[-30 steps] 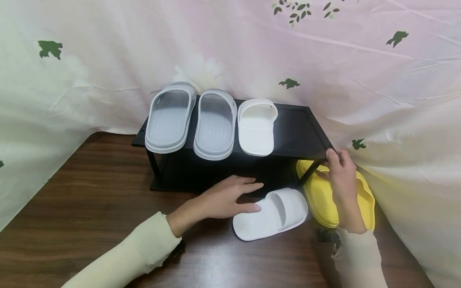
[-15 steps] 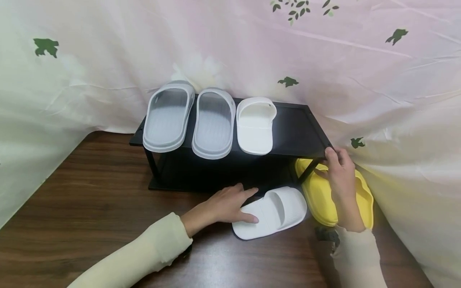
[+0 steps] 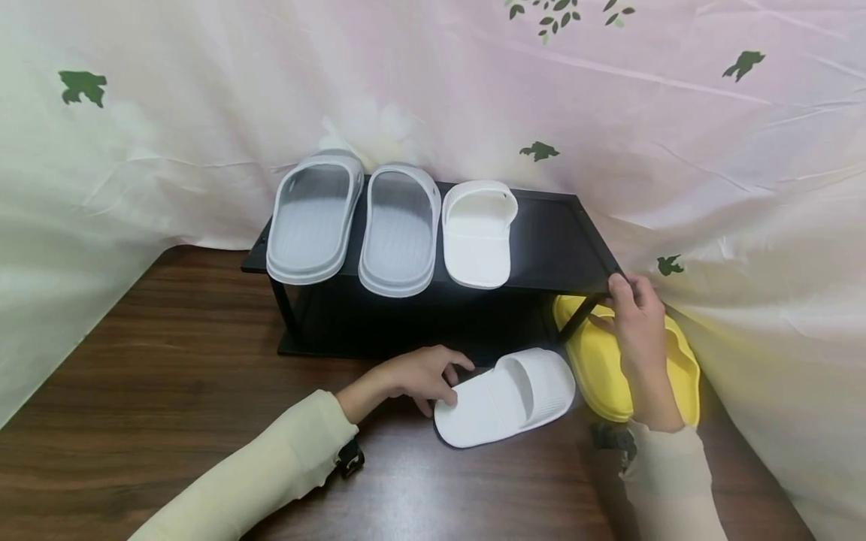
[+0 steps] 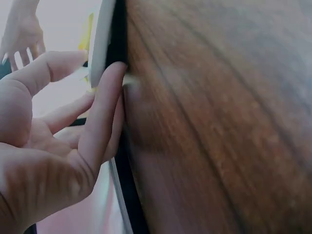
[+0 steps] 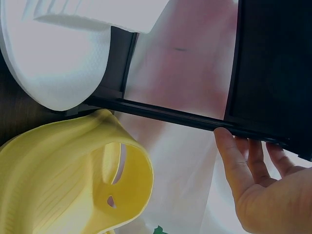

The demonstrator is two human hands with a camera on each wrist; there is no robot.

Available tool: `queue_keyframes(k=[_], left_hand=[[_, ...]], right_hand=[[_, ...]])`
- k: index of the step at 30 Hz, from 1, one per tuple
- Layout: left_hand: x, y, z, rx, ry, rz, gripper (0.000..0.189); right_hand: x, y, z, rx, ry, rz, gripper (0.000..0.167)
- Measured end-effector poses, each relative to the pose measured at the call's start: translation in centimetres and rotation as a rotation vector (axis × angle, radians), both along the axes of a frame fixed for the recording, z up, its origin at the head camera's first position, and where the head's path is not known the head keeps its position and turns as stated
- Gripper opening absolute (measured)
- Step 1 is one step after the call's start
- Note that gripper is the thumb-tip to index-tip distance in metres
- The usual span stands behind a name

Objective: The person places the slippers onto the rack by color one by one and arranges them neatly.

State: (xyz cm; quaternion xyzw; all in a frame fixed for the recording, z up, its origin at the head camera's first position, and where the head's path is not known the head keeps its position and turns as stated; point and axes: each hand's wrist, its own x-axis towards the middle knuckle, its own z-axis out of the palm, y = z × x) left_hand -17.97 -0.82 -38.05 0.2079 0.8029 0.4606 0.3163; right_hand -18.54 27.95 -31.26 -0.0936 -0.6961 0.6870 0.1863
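Observation:
My left hand [image 3: 421, 378] is at the open heel end of a white slide slipper [image 3: 483, 406] lying on the table. Its thumb rests over the edge and other fingers reach around the side. The left wrist view shows the slipper's edge [image 4: 100, 48] between thumb and fingers, its underside in dark shadow. My right hand [image 3: 637, 323] holds the right front corner of a black two-tier shoe rack [image 3: 555, 248], thumb on top and fingers beneath. In the right wrist view, its fingertips touch the rack's side rail [image 5: 170, 117].
On the top shelf stand two grey clogs, a left one [image 3: 311, 225] and a right one [image 3: 399, 233], beside another white slide slipper [image 3: 477, 248]. Yellow clogs [image 3: 602, 376] lie right of the rack, partly behind my right arm. A patterned curtain [image 3: 433, 90] hangs behind the wooden table [image 3: 169, 391].
My left hand has shifted from above the slipper to its heel end, bending its fingers around the edge. The right hand keeps its hold on the rack.

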Motion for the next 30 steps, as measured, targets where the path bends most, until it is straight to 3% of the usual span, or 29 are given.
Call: queue_keyframes(k=[9, 18, 30], left_hand=[[-0.5, -0.6, -0.6, 0.133, -0.170, 0.001, 0.060], [-0.3, -1.6, -1.1, 0.291, -0.366, -0.026, 0.057], [0.0, -2.9, -1.3, 0.443, -0.380, -0.045, 0.062]], right_hand=[[0.0, 0.0, -0.1, -0.003, -0.002, -0.006, 0.015], [0.1, 0.0, -0.2, -0.016, -0.003, 0.008, 0.016], [-0.2, 0.2, -0.1, 0.029, -0.019, 0.003, 0.015]])
